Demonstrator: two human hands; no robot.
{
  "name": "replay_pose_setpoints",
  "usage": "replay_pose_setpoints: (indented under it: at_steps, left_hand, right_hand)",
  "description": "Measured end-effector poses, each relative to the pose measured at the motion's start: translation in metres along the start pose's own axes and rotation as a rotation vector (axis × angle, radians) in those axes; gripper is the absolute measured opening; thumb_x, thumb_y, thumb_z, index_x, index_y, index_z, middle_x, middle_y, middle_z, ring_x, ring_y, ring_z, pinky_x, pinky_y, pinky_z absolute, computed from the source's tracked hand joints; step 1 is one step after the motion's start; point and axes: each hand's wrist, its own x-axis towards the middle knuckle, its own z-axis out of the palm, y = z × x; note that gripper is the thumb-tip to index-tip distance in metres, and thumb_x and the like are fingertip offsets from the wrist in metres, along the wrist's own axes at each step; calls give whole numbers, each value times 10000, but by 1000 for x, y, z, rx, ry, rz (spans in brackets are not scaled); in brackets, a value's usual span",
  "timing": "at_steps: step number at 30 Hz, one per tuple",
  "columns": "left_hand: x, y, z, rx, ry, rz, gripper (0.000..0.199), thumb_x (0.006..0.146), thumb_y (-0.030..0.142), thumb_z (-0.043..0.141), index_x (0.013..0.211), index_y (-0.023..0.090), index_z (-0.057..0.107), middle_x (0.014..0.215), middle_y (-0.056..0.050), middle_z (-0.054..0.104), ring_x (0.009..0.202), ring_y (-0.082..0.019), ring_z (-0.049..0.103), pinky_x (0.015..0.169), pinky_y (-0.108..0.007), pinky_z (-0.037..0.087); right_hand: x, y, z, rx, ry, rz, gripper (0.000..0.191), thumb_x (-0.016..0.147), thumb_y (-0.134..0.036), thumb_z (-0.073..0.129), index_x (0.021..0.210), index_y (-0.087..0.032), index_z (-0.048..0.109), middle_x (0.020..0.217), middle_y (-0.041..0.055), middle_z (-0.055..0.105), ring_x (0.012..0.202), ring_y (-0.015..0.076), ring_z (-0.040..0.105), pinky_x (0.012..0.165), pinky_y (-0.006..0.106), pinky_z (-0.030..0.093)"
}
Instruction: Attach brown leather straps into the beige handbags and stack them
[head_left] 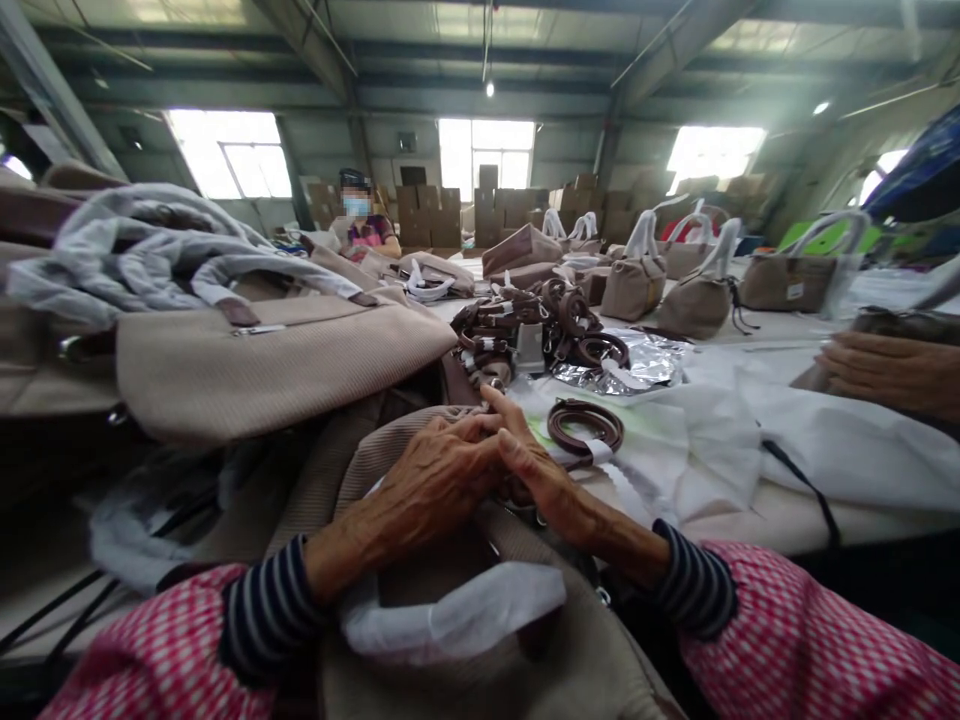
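Note:
A beige ribbed handbag (585, 640) lies in front of me, its near handle (457, 620) wrapped in white protective film. My left hand (427, 480) is closed over the bag's top opening, knuckles up. Against it, my right hand (540, 475) grips the same edge, thumb touching the left fingers and one finger reaching forward. What lies beneath the fingertips is hidden. Just right of my right hand, a coiled brown strap (585, 428) rests on white sheeting.
More beige bags (285, 360) with wrapped handles are piled at left. Ahead lies a heap of brown straps (540, 325) beside silvery plastic (637, 360). Finished-looking handbags (634, 280) stand farther back. Another person's hand (892, 370) is at right; a masked co-worker (364, 225) is across the table.

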Motion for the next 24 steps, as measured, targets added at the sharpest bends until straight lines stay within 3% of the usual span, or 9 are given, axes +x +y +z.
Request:
replay_pose_setpoints:
  at_steps: [4, 6, 9, 11, 13, 15, 20, 24]
  left_hand:
    - [-3, -7, 6, 30, 31, 60, 177, 1049, 200, 524, 1144, 237, 669, 1247, -58, 669, 1086, -236, 613, 983, -413, 451]
    - [-5, -8, 7, 87, 19, 66, 174, 1057, 186, 493, 1098, 221, 658, 1202, -62, 670, 1099, -244, 602, 984, -416, 448]
    - [-5, -3, 5, 213, -17, 36, 168, 1052, 160, 475, 1040, 204, 636, 1113, -65, 673, 1069, -261, 591, 948, -421, 446]
    - [-4, 1, 2, 267, -29, 0, 157, 1056, 163, 470, 1014, 198, 618, 1027, -54, 662, 972, -249, 584, 881, -401, 443]
    - [-3, 4, -1, 279, -30, -14, 169, 1067, 175, 455, 984, 195, 601, 953, -39, 640, 885, -232, 562, 832, -386, 428]
    - [-2, 5, -1, 261, -22, -5, 197, 1078, 189, 433, 960, 192, 591, 916, -32, 619, 851, -225, 541, 819, -383, 411]
    - [-3, 4, -7, 131, -64, -20, 244, 1103, 288, 435, 963, 197, 613, 924, -26, 585, 847, -216, 507, 831, -381, 374]
    - [-5, 11, -28, -20, -191, -33, 250, 1066, 441, 544, 1046, 224, 668, 1022, -20, 612, 995, -231, 510, 961, -398, 347]
  right_hand:
    - [2, -1, 0, -28, 4, -24, 682, 1082, -630, 363, 1667, -295, 269, 1726, 58, 299, 1593, 228, 263, 1311, 443, 206]
    - [1, -5, -3, -82, 1, -25, 653, 1075, -595, 424, 1629, -258, 350, 1660, 88, 408, 1520, 243, 391, 1263, 429, 309]
    - [-4, -10, -13, -215, 46, 13, 504, 1039, -451, 569, 1490, -230, 529, 1419, 104, 616, 1105, 215, 664, 975, 367, 532]
    - [-11, -12, -22, -348, 103, -17, 311, 997, -324, 633, 1285, -214, 679, 1198, 74, 694, 868, 175, 653, 809, 323, 523]
    - [-19, -12, -30, -477, 125, -79, 122, 966, -225, 656, 1031, -194, 754, 986, 42, 717, 814, 166, 632, 776, 306, 482]
    - [-24, -12, -36, -541, 97, -101, 121, 962, -186, 662, 888, -183, 758, 837, 17, 711, 796, 162, 637, 767, 292, 459]
    - [-39, -14, -51, -600, 13, -102, 143, 987, -216, 668, 881, -177, 757, 787, -4, 720, 724, 134, 639, 715, 259, 434]
    - [-60, -18, -72, -822, 23, -6, 193, 1021, -235, 606, 897, -178, 742, 818, 19, 721, 747, 158, 646, 726, 279, 425]
